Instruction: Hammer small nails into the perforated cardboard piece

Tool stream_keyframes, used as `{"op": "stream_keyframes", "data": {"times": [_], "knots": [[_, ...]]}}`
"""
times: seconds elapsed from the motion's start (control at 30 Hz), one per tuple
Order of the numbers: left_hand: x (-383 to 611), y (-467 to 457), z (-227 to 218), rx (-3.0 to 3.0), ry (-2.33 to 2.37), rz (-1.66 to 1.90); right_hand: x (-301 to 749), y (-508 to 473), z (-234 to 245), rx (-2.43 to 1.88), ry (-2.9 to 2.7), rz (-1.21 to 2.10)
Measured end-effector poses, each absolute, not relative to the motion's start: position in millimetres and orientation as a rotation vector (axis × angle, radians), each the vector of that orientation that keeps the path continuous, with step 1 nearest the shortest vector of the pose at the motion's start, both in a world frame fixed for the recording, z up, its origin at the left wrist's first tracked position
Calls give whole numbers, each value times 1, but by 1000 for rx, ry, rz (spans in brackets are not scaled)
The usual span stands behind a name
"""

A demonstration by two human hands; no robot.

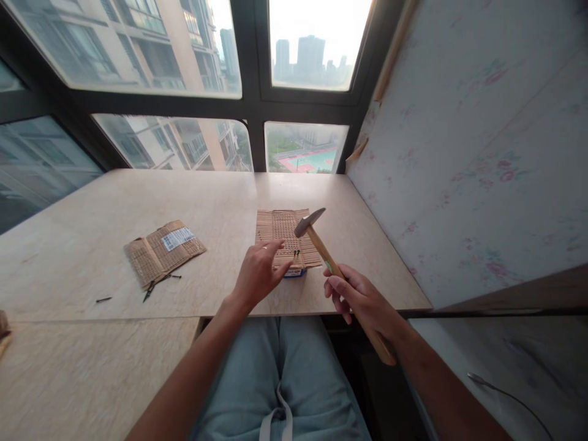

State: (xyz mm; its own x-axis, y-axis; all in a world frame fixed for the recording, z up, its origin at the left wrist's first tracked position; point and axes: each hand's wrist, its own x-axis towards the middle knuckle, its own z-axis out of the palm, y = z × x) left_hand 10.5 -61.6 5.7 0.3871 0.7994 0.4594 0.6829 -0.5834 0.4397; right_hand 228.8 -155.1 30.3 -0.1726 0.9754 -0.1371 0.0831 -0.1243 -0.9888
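A hammer [323, 248] with a wooden handle is gripped by my right hand [356, 291], its metal head raised over the right side of a corrugated cardboard piece [285, 225]. Several holes or dents dot the middle of that cardboard. Two small dark screws or nails [296, 253] stand upright near its front edge. My left hand [261, 269] is over the cardboard's front left, with thumb and fingers apart and nothing visible between them. Under the cardboard's front edge a blue object [294, 273] peeks out, mostly hidden.
To the left lies a folded cardboard piece [154, 254] with a white label. Several loose dark screws or nails [149, 291] lie by it, another [103, 299] farther left. Windows [301, 147] bound the tabletop [220, 202] behind, a papered wall [459, 171] on the right. A cable [493, 387] lies lower right.
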Motion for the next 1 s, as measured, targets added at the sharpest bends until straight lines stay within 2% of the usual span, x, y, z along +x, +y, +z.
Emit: {"op": "stream_keyframes", "data": {"times": [0.17,0.3,0.43,0.63,0.8,1.0], "knots": [[13,-101,-14,2434,1578,1121,226,-148,34,-1082,-1327,1317],[22,-115,-60,1867,1854,1430,218,-139,48,-1155,-1270,1328],[35,-106,-93,1498,1828,1348,207,-130,57,-1260,-1200,1409],[46,-76,-81,1635,1707,1323,206,-102,56,-1435,-1345,1301],[48,-57,-82,1611,1906,1192,202,-76,44,-1581,-1476,1108],[63,-36,-83,1623,1983,1048,194,-51,38,-1624,-1462,1044]]}}
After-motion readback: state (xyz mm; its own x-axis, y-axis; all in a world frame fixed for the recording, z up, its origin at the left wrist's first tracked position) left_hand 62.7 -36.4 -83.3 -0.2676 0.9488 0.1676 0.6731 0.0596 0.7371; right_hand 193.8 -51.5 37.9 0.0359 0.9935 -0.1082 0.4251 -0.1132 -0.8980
